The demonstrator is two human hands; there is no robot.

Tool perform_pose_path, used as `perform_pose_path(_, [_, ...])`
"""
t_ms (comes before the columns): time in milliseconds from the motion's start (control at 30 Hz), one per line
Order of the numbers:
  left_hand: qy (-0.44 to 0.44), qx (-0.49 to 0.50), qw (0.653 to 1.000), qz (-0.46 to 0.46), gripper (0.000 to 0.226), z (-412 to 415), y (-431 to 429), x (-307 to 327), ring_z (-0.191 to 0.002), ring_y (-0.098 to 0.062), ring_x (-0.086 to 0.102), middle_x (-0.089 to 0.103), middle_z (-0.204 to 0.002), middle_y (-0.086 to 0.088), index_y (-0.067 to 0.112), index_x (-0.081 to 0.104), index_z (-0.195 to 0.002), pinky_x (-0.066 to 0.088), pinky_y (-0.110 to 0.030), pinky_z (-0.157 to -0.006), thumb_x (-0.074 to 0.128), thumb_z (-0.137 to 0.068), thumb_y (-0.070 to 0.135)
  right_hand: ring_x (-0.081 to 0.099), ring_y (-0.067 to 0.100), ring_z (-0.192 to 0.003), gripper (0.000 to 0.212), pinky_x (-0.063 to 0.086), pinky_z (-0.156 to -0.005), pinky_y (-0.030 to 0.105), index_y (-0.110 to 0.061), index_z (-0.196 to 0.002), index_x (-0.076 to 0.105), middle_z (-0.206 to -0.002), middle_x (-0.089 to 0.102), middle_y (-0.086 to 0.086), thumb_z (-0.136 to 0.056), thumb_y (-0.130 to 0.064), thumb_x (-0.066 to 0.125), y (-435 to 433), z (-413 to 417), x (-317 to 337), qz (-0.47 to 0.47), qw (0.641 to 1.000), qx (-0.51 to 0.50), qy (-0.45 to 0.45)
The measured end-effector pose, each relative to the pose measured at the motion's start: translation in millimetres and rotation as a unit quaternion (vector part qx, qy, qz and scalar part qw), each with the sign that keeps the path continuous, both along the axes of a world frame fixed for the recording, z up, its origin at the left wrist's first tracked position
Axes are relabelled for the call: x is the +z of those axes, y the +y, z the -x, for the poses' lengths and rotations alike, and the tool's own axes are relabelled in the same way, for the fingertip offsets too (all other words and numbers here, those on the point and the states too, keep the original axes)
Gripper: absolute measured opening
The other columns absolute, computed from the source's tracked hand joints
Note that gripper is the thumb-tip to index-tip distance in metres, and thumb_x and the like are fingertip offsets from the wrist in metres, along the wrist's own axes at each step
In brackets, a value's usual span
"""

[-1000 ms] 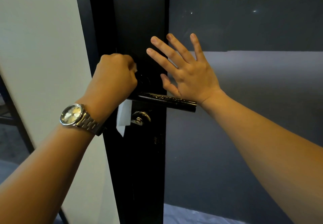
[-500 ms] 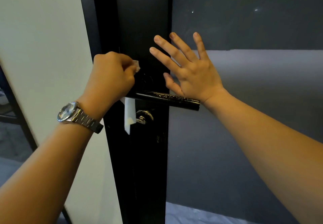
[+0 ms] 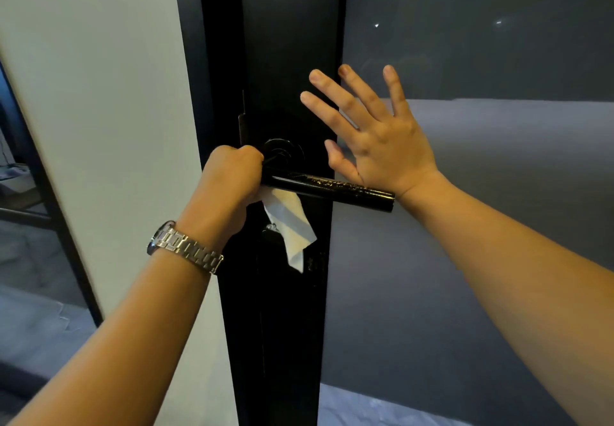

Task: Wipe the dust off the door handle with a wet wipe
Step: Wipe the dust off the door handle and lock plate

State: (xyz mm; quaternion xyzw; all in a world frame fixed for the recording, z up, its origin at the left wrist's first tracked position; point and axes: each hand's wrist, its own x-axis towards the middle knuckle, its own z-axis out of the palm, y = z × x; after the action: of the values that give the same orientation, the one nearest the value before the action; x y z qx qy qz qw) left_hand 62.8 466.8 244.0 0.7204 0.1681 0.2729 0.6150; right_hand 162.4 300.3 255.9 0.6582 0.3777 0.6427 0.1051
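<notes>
A black lever door handle (image 3: 345,191) juts to the right from a round rose (image 3: 285,153) on the black door frame (image 3: 282,60). My left hand (image 3: 229,180), with a steel watch on the wrist, is closed around a white wet wipe (image 3: 290,226) at the handle's base; the wipe's loose end hangs below the lever. My right hand (image 3: 375,136) lies flat with fingers spread against the door's grey glass panel (image 3: 465,193), just above the lever's outer part.
A pale wall (image 3: 99,93) stands left of the door frame. Further left there is a dark metal frame (image 3: 50,213) and grey floor. A small lock piece sits below the handle, partly hidden by the wipe.
My left hand has dropped from above the rose to the handle's base and lies lower on the door. More of the wipe hangs out to the right. The right hand has stayed in place.
</notes>
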Motion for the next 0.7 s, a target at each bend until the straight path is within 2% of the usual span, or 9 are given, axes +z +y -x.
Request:
perform_pose_path(67, [-0.028,-0.01,1.0,0.009,0.013,1.2,-4.5,-5.2,-0.075,-0.025,0.047,0.045,-0.078,-0.012,0.007,0.051,-0.077,0.045,-0.039,-0.07,0.042,-0.084,0.014,0.038,0.029,-0.136,0.052,0.024,-0.108,0.058,-0.02,-0.144,0.039,-0.149,0.038,0.005,-0.094,-0.035,0.04,-0.1,0.0,0.2,0.0,1.0,0.002,0.003])
perform_pose_path(100, [-0.052,-0.008,0.998,-0.026,0.016,1.9,-7.8,-8.5,-0.068,-0.02,0.045,0.043,-0.071,-0.009,0.009,0.048,-0.073,0.041,-0.032,-0.064,0.04,-0.085,0.015,0.038,0.029,-0.136,0.052,0.024,-0.108,0.058,-0.02,-0.144,0.039,-0.149,0.038,0.005,-0.094,-0.035,0.04,-0.2,-0.1,-0.1,-0.001,1.0,0.001,0.002])
perform_pose_path(167, [-0.106,0.019,0.981,-0.16,0.027,6.4,-16.9,-13.9,-0.046,-0.002,0.038,0.038,-0.055,0.001,0.011,0.048,-0.064,0.032,-0.014,-0.047,0.038,-0.089,0.017,0.038,0.029,-0.136,0.052,0.023,-0.108,0.058,-0.02,-0.144,0.039,-0.149,0.038,0.005,-0.094,-0.034,0.04,-0.2,-0.5,-1.0,0.0,1.0,0.002,0.004])
perform_pose_path(233, [-0.148,0.046,0.954,-0.258,0.027,11.9,-24.0,-12.1,-0.039,-0.001,0.042,0.042,-0.054,0.005,0.014,0.06,-0.072,0.029,-0.006,-0.037,0.04,-0.091,0.014,0.038,0.029,-0.136,0.052,0.023,-0.108,0.058,-0.019,-0.144,0.039,-0.149,0.038,0.006,-0.094,-0.035,0.041,-0.1,-0.9,-1.1,0.001,1.0,0.005,0.006])
perform_pose_path(333, [-0.128,0.043,0.958,-0.252,0.023,12.5,-22.2,-3.0,-0.067,-0.006,0.055,0.06,-0.084,0.001,0.016,0.067,-0.097,0.039,-0.002,-0.049,0.045,-0.09,0.014,0.037,0.029,-0.136,0.053,0.023,-0.109,0.058,-0.02,-0.144,0.039,-0.149,0.038,0.006,-0.094,-0.036,0.041,1.0,-0.7,-0.2,0.004,1.0,0.001,0.007])
perform_pose_path(433, [-0.12,0.042,0.953,-0.275,0.025,12.0,-17.9,-2.0,-0.081,-0.006,0.052,0.059,-0.106,-0.001,0.015,0.065,-0.105,0.037,0.0,-0.059,0.045,-0.09,0.014,0.037,0.03,-0.137,0.053,0.023,-0.109,0.058,-0.02,-0.144,0.039,-0.149,0.038,0.006,-0.094,-0.036,0.041,0.4,-1.1,-0.6,0.003,1.0,0.002,0.009])
perform_pose_path(533, [-0.139,0.046,0.908,-0.392,0.033,11.8,-17.0,-4.6,-0.102,-0.008,0.036,0.044,-0.127,-0.004,0.02,0.054,-0.12,0.027,0.002,-0.067,0.043,-0.089,0.016,0.037,0.029,-0.137,0.053,0.023,-0.109,0.058,-0.02,-0.144,0.038,-0.149,0.037,0.006,-0.094,-0.036,0.04,-0.5,-1.0,-0.3,0.003,1.0,-0.003,0.005])
perform_pose_path(633, [-0.124,0.015,0.87,-0.476,0.031,7.2,-9.1,2.9,-0.105,-0.01,0.029,0.045,-0.126,-0.002,0.022,0.058,-0.116,0.021,-0.008,-0.075,0.044,-0.088,0.023,0.037,0.029,-0.136,0.053,0.024,-0.109,0.058,-0.019,-0.144,0.039,-0.149,0.038,0.006,-0.094,-0.037,0.04,0.2,-0.1,-0.7,0.005,1.0,-0.003,0.005])
perform_pose_path(700, [-0.127,-0.015,0.825,-0.55,0.037,6.5,-6.6,8.4,-0.102,-0.009,0.029,0.049,-0.123,-0.003,0.02,0.065,-0.108,0.022,-0.016,-0.08,0.037,-0.087,0.033,0.037,0.029,-0.136,0.053,0.024,-0.108,0.058,-0.019,-0.144,0.039,-0.149,0.038,0.006,-0.094,-0.037,0.04,0.4,0.3,-0.6,0.005,1.0,-0.003,0.005])
